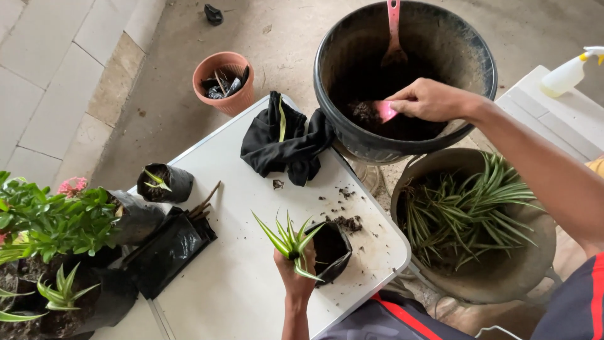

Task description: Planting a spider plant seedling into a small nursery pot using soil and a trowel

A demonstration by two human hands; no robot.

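My left hand [294,277] grips a small green-and-yellow striped plantlet [288,238] upright over the white table [242,189], beside an open black nursery bag [330,250]. My right hand [428,99] reaches into the large black pot [484,63] and holds a small pink scoop [385,111] against the dark soil [371,113]. A pink-handled trowel [394,31] leans inside the same pot.
A black cloth [286,141] lies on the table's far edge. Black bags with plants [165,182] crowd the left side. A terracotta pot [223,82] stands on the floor. A basin of striped plants [469,214] sits right of the table; a spray bottle [569,72] lies beyond.
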